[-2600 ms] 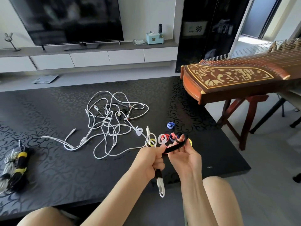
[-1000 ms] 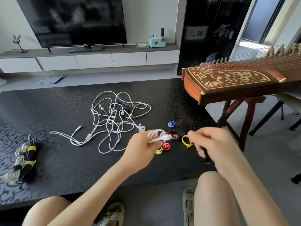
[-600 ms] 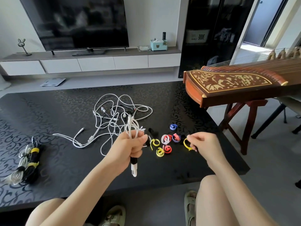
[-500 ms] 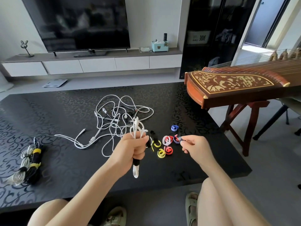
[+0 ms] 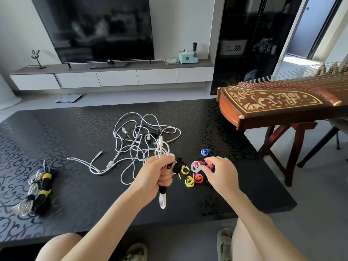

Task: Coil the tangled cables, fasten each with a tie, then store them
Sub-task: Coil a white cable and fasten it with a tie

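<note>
The black patterned desk (image 5: 75, 132) is being used as the work surface. The tangle of white cables (image 5: 139, 142) is being left loose at its middle, within reach of both hands. The tied bundles (image 5: 40, 193) are being kept well apart near its left edge, probably as finished work. A coiled white cable (image 5: 162, 200) is being gripped upright in the closed fist of the left hand (image 5: 160, 176), so that its loops are being stopped from springing open. A black tie (image 5: 163, 188) is seemingly being held round it. The right hand (image 5: 220, 174) is being held palm-down over the loose coloured ties (image 5: 195, 175), with its fingers curled towards a red-and-blue one. Whether that one is being pinched cannot be told.
</note>
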